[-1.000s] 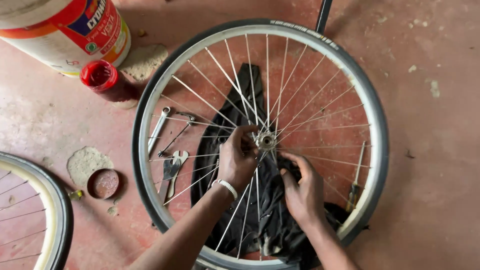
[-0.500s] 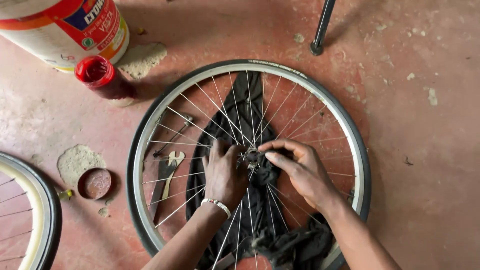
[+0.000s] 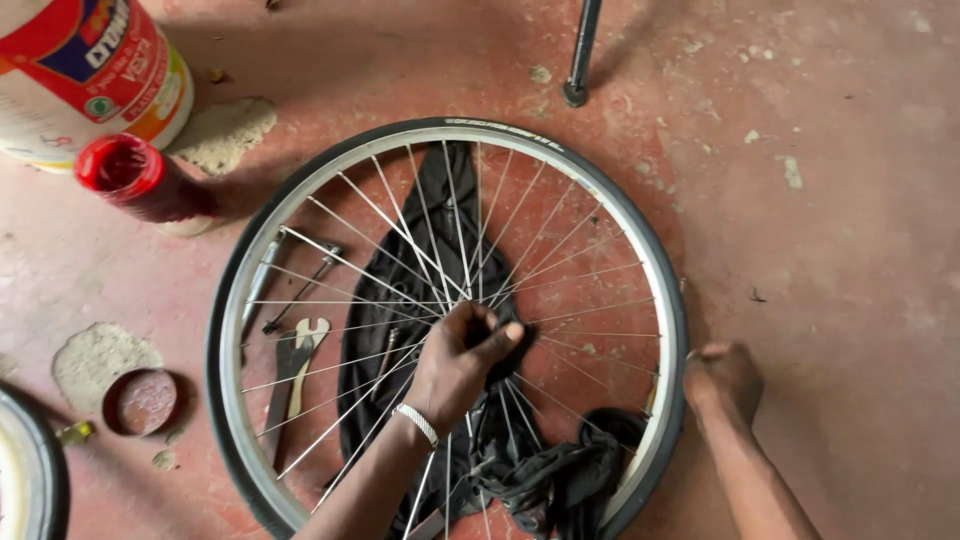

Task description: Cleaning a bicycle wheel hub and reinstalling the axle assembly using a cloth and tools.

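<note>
On red floor [image 3: 850,250]: steel-spoked wheel [image 3: 640,250] over black cloth [image 3: 440,220] | left hand [image 3: 462,362] pinches hub | right hand [image 3: 722,382] fisted, empty, beside tyre | wrenches [image 3: 296,360], red cup [image 3: 135,178] near.

I see my left hand [image 3: 462,358] gripping the hub of the bicycle wheel [image 3: 230,330] at frame centre; my right hand [image 3: 722,378] rests fisted on the red floor [image 3: 850,250], lower right.

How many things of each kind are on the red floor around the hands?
Bicycle wheels: 2, the whole wheel and a part at the left edge
Flat spanners: 2
Long thin tools: 2
Black cloth: 1
Big bucket: 1
Red bottle: 1
Small round tin: 1
Black pole: 1
Total: 11
</note>
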